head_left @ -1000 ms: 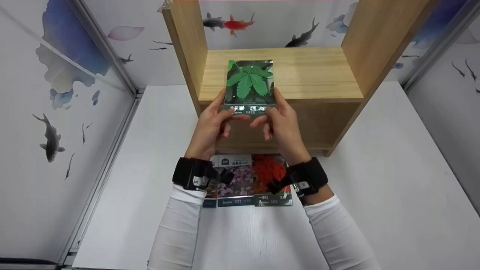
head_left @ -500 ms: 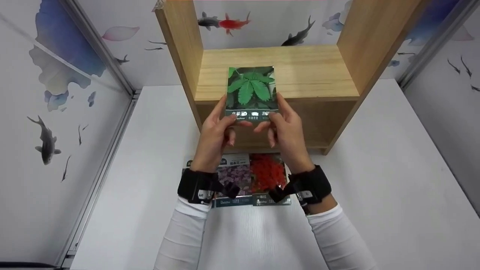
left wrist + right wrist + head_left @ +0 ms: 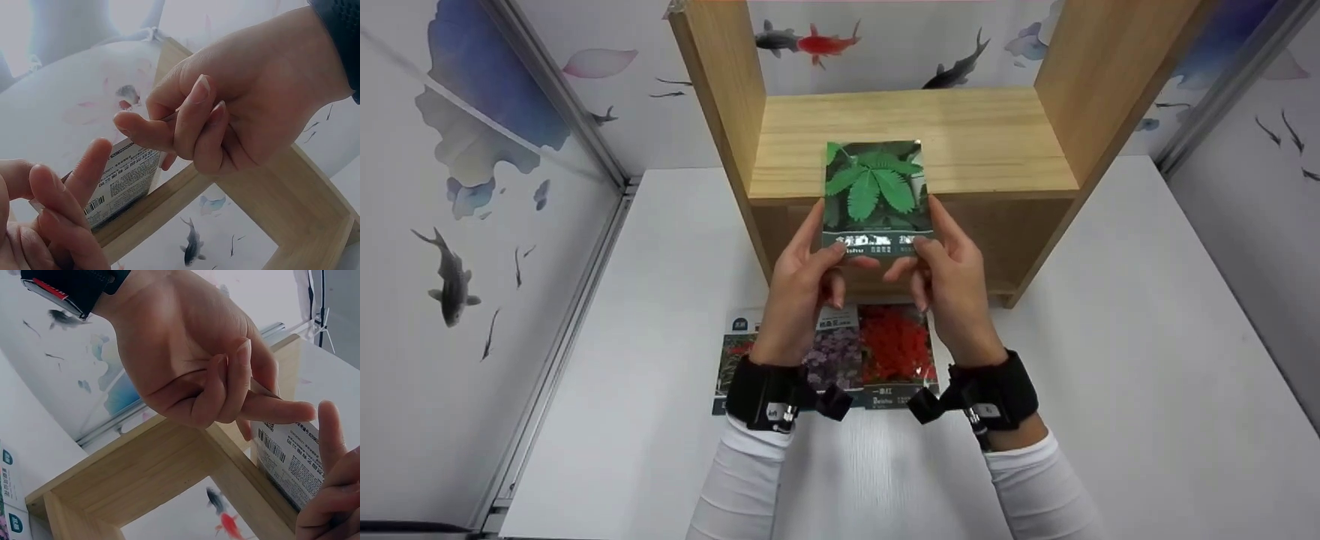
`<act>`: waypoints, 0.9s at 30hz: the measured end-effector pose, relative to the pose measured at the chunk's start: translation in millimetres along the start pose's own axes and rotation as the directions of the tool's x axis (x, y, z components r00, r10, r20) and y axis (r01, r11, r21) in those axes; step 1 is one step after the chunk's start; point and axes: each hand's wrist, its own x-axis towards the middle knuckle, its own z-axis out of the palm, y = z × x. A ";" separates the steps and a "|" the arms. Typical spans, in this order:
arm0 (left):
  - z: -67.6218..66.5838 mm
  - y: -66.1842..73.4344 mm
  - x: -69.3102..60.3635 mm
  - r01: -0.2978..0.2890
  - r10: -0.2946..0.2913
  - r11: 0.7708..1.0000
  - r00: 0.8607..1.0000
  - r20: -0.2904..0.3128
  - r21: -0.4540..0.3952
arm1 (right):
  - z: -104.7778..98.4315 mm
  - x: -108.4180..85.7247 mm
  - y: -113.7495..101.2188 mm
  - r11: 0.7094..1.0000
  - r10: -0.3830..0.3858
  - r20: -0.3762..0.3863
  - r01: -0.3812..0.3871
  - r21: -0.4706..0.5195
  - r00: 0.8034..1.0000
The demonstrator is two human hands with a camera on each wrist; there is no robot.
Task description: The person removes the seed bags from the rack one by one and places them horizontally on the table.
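A seed packet (image 3: pixel 874 191) with a green leaf picture is held up in front of the wooden shelf board. My left hand (image 3: pixel 799 285) pinches its lower left side, thumb on the front. On the lower right side my right hand (image 3: pixel 960 289) grips it the same way. Both wrist views show the packet's printed back, with a barcode on the label (image 3: pixel 287 458). Below the hands lie a purple-flower packet (image 3: pixel 840 356), a red-flower packet (image 3: pixel 894 341) and a third packet (image 3: pixel 731 360), partly covered by my left wrist.
The wooden shelf unit (image 3: pixel 919 139) stands behind the hands, with upright sides and a lower compartment. White table surface (image 3: pixel 1155 360) extends on both sides of it. Walls with painted fish (image 3: pixel 454 277) enclose the table at the left, back and right.
Both hands have drawn the seed packet back toward me, lower in the head view and slightly to the right. More of the leftmost packet shows. Both grips look the same.
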 end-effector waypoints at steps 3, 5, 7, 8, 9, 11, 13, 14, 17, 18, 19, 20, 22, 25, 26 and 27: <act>3.7 -0.6 -4.0 0.012 -0.013 1.000 1.000 0.015 0.013 | -3.3 -4.7 -2.4 1.000 0.000 -0.007 0.000 0.008 1.000; 6.6 -0.1 -6.9 0.025 -0.026 1.000 0.999 0.027 0.010 | -5.3 -8.7 -3.8 1.000 0.001 -0.010 -0.001 0.011 1.000; 10.1 1.5 -10.6 0.032 -0.032 0.999 0.999 0.032 0.007 | -6.7 -12.7 -5.0 1.000 -0.001 -0.012 0.002 0.017 1.000; 12.3 3.0 -12.8 0.032 -0.032 0.999 0.999 0.033 0.005 | -7.1 -14.9 -5.7 1.000 -0.004 -0.013 0.005 0.019 1.000; 14.5 4.4 -15.1 0.028 -0.028 1.000 0.999 0.036 0.008 | -7.3 -17.2 -6.4 1.000 -0.008 -0.013 0.008 0.021 1.000; 19.3 7.2 -20.0 0.015 -0.015 1.000 0.999 0.043 0.017 | -7.3 -21.4 -7.8 1.000 -0.017 -0.017 0.018 0.026 1.000; 24.0 9.7 -25.4 0.004 -0.006 0.999 0.999 0.043 0.034 | -7.0 -24.9 -9.1 0.999 -0.030 -0.018 0.030 0.039 0.999; 25.9 10.2 -27.8 0.001 -0.003 0.999 0.999 0.042 0.041 | -6.9 -26.6 -9.6 0.998 -0.035 -0.019 0.036 0.046 0.999; 30.8 10.1 -34.1 -0.007 0.004 0.998 0.999 0.042 0.056 | -6.8 -31.5 -11.0 0.996 -0.043 -0.027 0.045 0.079 0.999; 32.1 9.4 -35.9 -0.009 0.007 0.998 0.999 0.042 0.054 | -7.0 -33.2 -11.3 0.995 -0.044 -0.032 0.047 0.083 0.998; 33.4 8.6 -37.5 -0.010 0.008 0.999 0.999 0.043 0.049 | -7.2 -34.9 -11.5 0.996 -0.045 -0.040 0.048 0.080 0.998; 34.5 7.8 -39.0 -0.012 0.010 0.999 0.999 0.043 0.048 | -7.4 -36.8 -11.7 0.996 -0.045 -0.048 0.049 0.072 0.998; 36.4 6.3 -42.1 -0.013 0.011 0.999 0.999 0.039 0.043 | -7.5 -40.0 -11.7 0.997 -0.046 -0.063 0.049 0.054 0.997; 38.7 4.1 -46.4 -0.012 0.011 0.999 0.999 0.032 0.036 | -7.9 -44.4 -11.5 0.999 -0.046 -0.084 0.048 0.021 0.995; 39.1 3.3 -47.6 -0.011 0.010 0.999 1.000 0.030 0.034 | -8.5 -46.2 -11.5 0.999 -0.046 -0.088 0.048 0.015 0.995; 39.6 2.5 -48.6 -0.009 0.008 0.999 1.000 0.027 0.031 | -9.4 -48.0 -11.6 0.999 -0.046 -0.091 0.047 0.015 0.995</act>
